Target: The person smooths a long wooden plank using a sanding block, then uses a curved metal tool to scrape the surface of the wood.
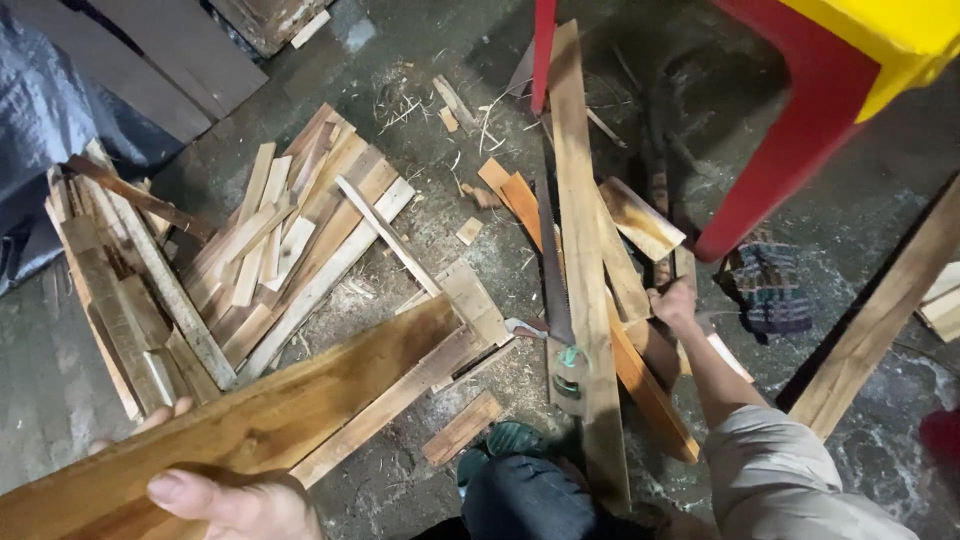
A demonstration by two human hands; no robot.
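Note:
My left hand (235,500), at the bottom left, grips the near end of a broad brown wooden plank (270,415) that slants up to the right across the floor. My right hand (672,302), on an arm in a khaki sleeve, reaches forward and closes on the edge of a short board (640,335) in a heap of offcuts. Just left of that hand a long pale plank (580,230) lies lengthwise. A hand saw (553,275) rests beside the plank, its handle (568,372) toward me.
A pile of thin wood scraps (270,240) covers the concrete floor at left, beside a grey tarp (40,120). A red stool leg (800,140) with a yellow top (885,40) stands at the upper right, a checked cloth (765,285) under it. Another plank (880,320) leans at right.

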